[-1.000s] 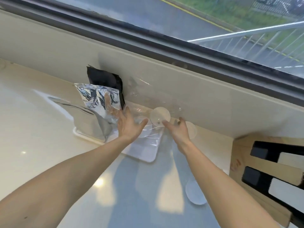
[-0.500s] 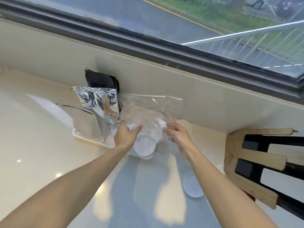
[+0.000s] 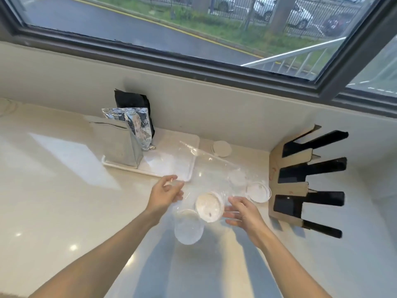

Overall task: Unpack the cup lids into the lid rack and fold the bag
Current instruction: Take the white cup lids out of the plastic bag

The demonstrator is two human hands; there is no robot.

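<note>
A clear plastic bag point(image 3: 214, 166) lies stretched from the white tray toward me. My left hand point(image 3: 165, 193) pinches its near left edge with curled fingers. My right hand point(image 3: 242, 211) is beside it, fingers spread and fairly straight against the plastic. Between my hands a white cup lid point(image 3: 209, 206) stands tilted. A clear lid point(image 3: 188, 230) lies just below it. Another lid point(image 3: 257, 192) rests on the counter by the rack, and one lid point(image 3: 222, 148) sits near the wall. The cardboard lid rack point(image 3: 287, 187) with black slots stands at the right.
A white tray point(image 3: 169, 171) at the back holds a silver foil bag point(image 3: 126, 138) with a black pouch point(image 3: 133, 102) behind it. The pale wall under the window closes off the far side. The glossy counter point(image 3: 64, 201) stretches to the left and toward me.
Both hands have drawn the bag off the tray toward me. Lids have spilled out between and below my hands. My right hand's fingers have loosened and spread.
</note>
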